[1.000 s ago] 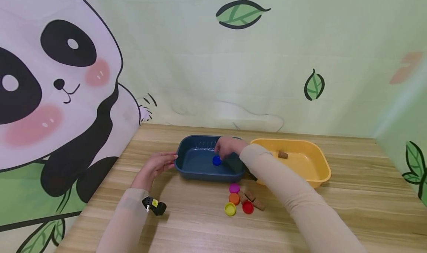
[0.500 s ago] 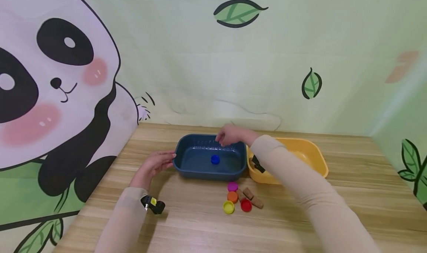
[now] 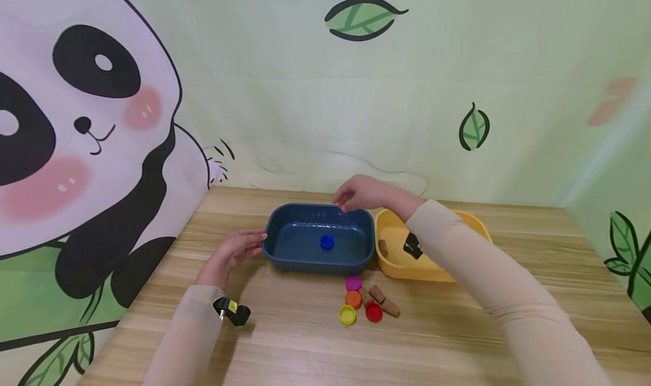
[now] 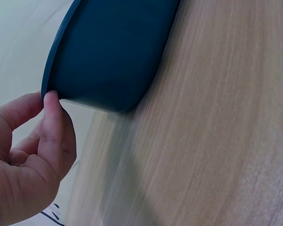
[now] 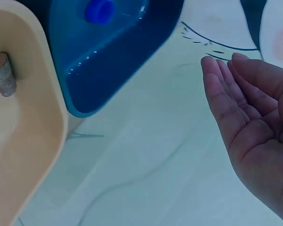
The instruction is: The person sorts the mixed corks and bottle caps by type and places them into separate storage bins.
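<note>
Lifted off the blue cap (image 3: pixel 326 242), right hand (image 3: pixel 363 194) hovers empty, fingers loose — left hand (image 3: pixel 235 252) touches blue tray (image 3: pixel 285 234), fingertips partly hidden.

Both arms wear snug beige sleeves (image 3: pixel 488 267), each with a small black wrist camera (image 3: pixel 231 311) bearing a yellow mark

Right hand (image 5: pixel 254 136) showing at right edge, palm facing camera, fingers (image 5: pixel 217 89) lying nearly straight and together, holding nothing. Blue bin (image 5: pixel 113 61) sitting at upper left, blue bottle cap (image 5: pixel 100 10) lying inside it. Yellow bin (image 5: pixel 23 141) sitting just beside blue bin at left, cork (image 5: pixel 1 74) resting inside. Pale green backdrop with black drawn lines (image 5: pixel 212 44) filling rest.
</note>
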Motion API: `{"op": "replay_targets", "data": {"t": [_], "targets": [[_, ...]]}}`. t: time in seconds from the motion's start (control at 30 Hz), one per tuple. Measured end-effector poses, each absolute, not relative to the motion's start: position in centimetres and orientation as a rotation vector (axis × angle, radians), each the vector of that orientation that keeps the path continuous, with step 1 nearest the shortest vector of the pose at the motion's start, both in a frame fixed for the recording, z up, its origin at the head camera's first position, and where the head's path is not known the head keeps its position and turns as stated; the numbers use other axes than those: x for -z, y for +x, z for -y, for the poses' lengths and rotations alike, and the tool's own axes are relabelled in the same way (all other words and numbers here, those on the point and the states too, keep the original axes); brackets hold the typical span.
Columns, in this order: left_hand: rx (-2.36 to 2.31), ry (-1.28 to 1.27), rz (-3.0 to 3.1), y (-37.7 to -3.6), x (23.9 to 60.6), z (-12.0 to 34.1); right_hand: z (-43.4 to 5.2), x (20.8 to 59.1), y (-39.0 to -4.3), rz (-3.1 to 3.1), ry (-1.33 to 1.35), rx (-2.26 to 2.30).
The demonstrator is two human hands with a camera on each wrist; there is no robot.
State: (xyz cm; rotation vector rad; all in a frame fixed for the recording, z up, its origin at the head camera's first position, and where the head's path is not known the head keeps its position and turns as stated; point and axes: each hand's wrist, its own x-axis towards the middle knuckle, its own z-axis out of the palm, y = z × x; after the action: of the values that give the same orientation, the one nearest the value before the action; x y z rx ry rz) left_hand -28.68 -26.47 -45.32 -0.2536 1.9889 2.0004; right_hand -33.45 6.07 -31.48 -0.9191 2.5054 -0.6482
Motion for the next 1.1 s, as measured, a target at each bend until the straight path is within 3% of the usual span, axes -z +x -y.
{"op": "replay_targets", "data": {"t": [0.47,1.1], "targets": [[-2.011,-0.264,-1.980,-28.7,45.2,26.6,-9.0,30.1,-30.4,-2.543,-0.979,0.731],[-2.007,-0.258,-1.988,-28.7,45.3,26.3,-14.5,33.6,-24.3,-2.546,-0.937,0.834]]}}
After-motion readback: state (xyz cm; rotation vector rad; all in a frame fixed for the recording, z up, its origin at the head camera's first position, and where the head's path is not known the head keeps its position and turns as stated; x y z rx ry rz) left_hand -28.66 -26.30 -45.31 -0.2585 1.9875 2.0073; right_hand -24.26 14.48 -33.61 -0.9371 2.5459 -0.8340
